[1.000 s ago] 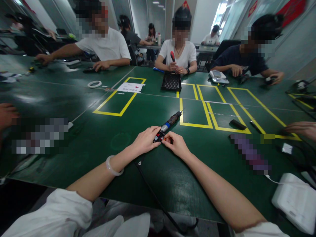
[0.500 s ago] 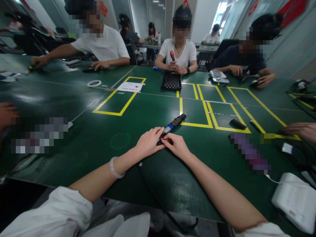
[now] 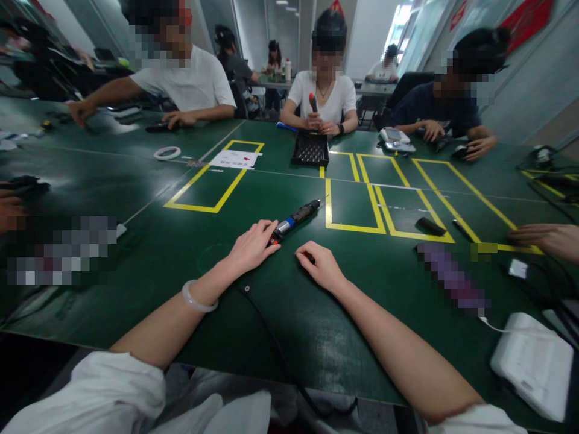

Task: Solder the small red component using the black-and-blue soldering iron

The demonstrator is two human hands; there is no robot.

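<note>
My left hand (image 3: 254, 246) lies over the rear end of a slim electric screwdriver (image 3: 296, 218), fingers closed round it. The screwdriver rests at a slant on the green table, its thin bit pointing away to the right. Its silver, blue and red inner parts show along the body. My right hand (image 3: 322, 265) is apart from it, just to the right, thumb and fingers pinched together low over the table. Whatever is in that pinch, if anything, is too small to make out.
A black cable (image 3: 271, 330) runs between my forearms. On the right are a black cover piece (image 3: 430, 226), a blurred-out phone (image 3: 452, 276) and a white charger box (image 3: 534, 364). Yellow tape (image 3: 355, 228) marks rectangles. Ahead, a co-worker has a black tray (image 3: 310, 149).
My left hand has moved left with the screwdriver. My right hand has come away from its rear end, and a gap has opened between my hands.
</note>
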